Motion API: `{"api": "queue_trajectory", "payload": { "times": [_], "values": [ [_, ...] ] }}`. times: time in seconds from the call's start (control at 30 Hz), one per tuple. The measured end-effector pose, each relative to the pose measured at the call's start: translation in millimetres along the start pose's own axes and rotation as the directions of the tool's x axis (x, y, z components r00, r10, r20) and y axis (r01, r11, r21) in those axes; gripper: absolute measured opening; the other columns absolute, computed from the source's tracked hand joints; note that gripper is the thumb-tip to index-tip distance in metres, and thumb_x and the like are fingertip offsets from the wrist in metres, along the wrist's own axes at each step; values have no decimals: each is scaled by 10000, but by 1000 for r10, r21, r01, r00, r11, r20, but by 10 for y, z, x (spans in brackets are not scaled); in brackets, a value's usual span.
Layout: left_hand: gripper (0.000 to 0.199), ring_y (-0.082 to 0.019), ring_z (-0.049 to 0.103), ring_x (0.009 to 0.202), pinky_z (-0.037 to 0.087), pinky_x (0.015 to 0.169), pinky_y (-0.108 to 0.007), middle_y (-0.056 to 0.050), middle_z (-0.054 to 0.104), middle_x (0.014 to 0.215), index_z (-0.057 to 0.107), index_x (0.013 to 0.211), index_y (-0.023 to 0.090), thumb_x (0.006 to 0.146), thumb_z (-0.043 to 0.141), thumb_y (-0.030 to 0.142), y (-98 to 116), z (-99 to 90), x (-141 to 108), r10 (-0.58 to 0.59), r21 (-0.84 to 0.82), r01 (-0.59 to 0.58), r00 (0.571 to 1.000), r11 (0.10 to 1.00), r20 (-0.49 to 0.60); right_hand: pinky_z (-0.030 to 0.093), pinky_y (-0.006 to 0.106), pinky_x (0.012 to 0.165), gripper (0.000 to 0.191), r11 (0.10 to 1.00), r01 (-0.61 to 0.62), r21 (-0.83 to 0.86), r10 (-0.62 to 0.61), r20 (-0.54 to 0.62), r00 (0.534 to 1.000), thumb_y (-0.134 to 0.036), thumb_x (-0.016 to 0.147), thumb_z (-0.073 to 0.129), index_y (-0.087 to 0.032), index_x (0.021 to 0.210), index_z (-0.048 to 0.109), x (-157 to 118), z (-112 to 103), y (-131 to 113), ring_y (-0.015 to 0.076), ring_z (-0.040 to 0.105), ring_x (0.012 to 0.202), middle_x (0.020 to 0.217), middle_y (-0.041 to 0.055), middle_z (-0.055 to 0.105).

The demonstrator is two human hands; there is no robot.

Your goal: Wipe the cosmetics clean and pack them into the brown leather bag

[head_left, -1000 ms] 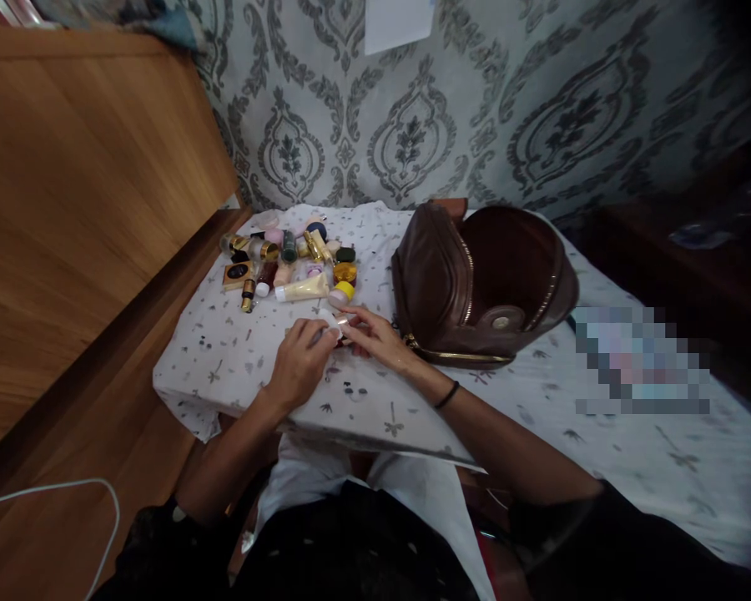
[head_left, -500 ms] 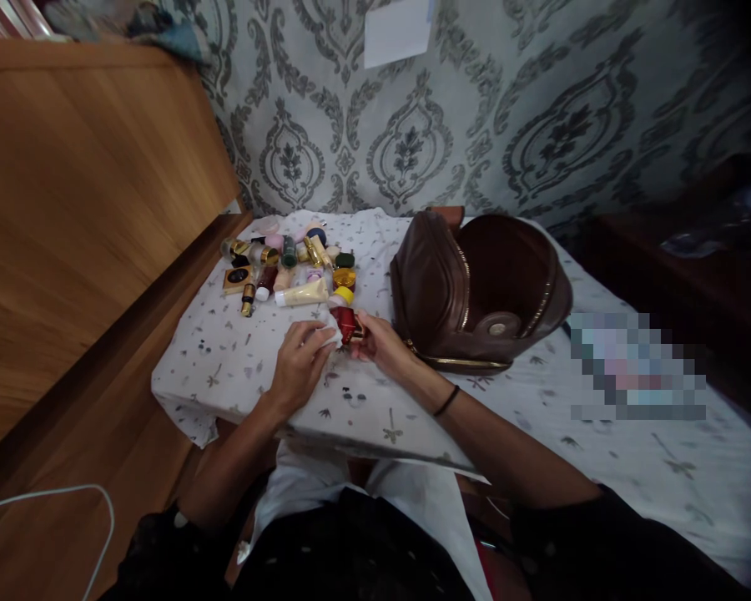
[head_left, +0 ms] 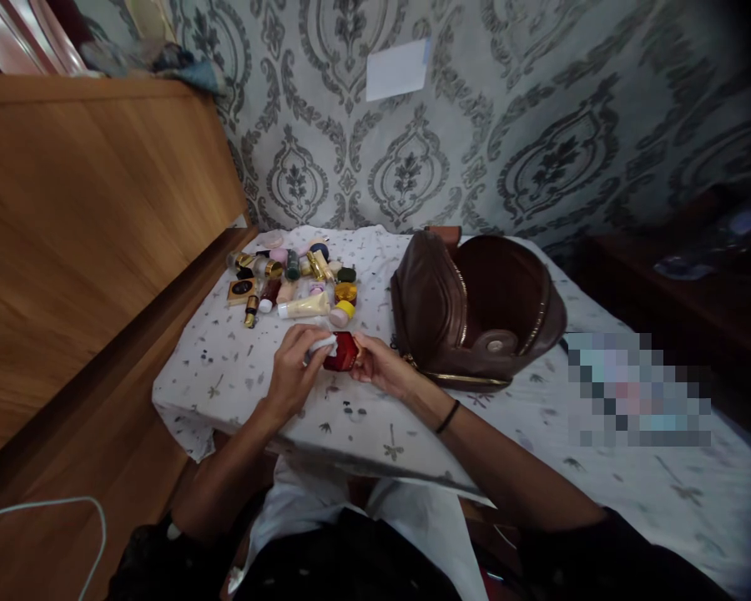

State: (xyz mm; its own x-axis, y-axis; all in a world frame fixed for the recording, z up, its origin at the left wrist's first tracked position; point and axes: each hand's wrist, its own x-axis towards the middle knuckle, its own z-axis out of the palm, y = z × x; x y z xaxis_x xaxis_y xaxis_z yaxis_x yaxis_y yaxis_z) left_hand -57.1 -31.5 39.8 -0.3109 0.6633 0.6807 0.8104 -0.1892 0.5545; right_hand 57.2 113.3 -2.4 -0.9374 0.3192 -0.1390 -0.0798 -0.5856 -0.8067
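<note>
A dark red bottle (head_left: 341, 351) with a gold-coloured end is held over the near part of the cloth-covered table (head_left: 225, 376). My right hand (head_left: 379, 366) grips its gold end from the right. In my left hand (head_left: 295, 367) is a white wipe (head_left: 321, 345), pinched between thumb and fingers and pressed against the bottle's left side. Just beyond my hands lie a cream tube (head_left: 305, 306) and a jar with a yellow lid (head_left: 342, 312). A brown leather bag (head_left: 431, 292) stands unzipped to the right of my right hand.
Several cosmetics, among them a gold compact box (head_left: 242, 290), a small black-and-gold bottle (head_left: 251, 311) and an amber jar (head_left: 345, 293), lie at the table's back left. A wooden panel (head_left: 100, 167) rises at the left. Right of the bag is a pixelated patch.
The red bottle has turned so that more of its broad face shows, with the wipe now at its upper left. The whole view has shifted slightly, placing the table lower in the picture.
</note>
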Motion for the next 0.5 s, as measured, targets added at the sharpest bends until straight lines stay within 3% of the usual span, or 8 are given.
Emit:
{"api": "queue_trajectory", "payload": {
  "times": [0.17, 0.33, 0.5],
  "values": [
    [115, -181, 627, 951, 490, 847, -307, -46, 655, 983, 662, 1019, 206, 927, 599, 232, 34, -2, -22, -71, -85, 72, 997, 994, 19, 441, 188, 465, 387, 998, 70, 6, -70, -20, 997, -497, 741, 783, -185, 930, 654, -30, 31, -9, 103, 605, 551, 725, 0, 686],
    [116, -181, 618, 964, 472, 852, -303, -51, 663, 992, 662, 1010, 203, 926, 599, 251, 55, -4, -80, -85, -135, 93, 994, 986, 68, 510, 208, 584, 376, 985, 159, 66, -157, -33, 987, -436, 706, 823, -185, 940, 669, -58, 78, -61, 105, 621, 634, 796, 3, 705],
    [175, -163, 584, 836, 450, 750, -268, -35, 659, 928, 652, 992, 186, 905, 606, 330, -63, -1, -86, -310, -196, 311, 950, 930, 32, 547, 263, 687, 428, 977, 211, 42, -211, 4, 977, -391, 684, 833, -233, 1051, 681, -90, 109, -79, 147, 665, 799, 1000, 24, 716]
  ]
}}
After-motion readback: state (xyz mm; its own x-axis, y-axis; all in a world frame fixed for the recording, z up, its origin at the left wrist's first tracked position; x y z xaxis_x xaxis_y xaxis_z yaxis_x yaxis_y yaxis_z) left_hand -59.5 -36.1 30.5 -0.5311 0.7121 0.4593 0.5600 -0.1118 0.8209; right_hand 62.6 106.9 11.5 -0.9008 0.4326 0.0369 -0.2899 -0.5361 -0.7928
